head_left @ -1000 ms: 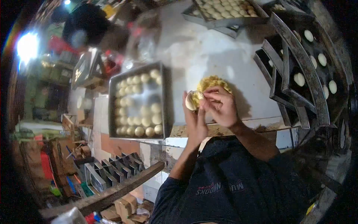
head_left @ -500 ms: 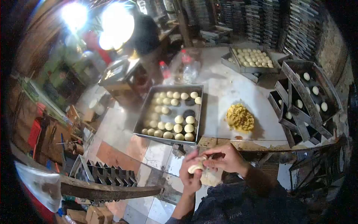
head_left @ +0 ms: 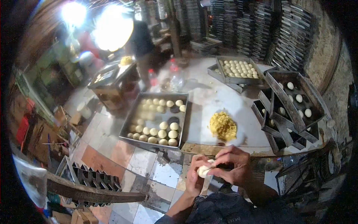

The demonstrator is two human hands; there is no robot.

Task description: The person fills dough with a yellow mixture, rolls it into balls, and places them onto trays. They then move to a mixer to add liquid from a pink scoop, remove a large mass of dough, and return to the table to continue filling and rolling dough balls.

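L hand [head_left: 194,178] cups dough ball [head_left: 203,171], R hand [head_left: 233,164] fingers pinched on it; held clear of table [head_left: 220,97]. Risk: grip slip, drop to floor [head_left: 164,173].

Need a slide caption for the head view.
Left hand and right hand pinch a dough ball near the yellow filling mound.

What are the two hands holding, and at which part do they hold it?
A pale dough ball. The left hand cups its left and lower side, and the right hand pinches its right side with the fingers.
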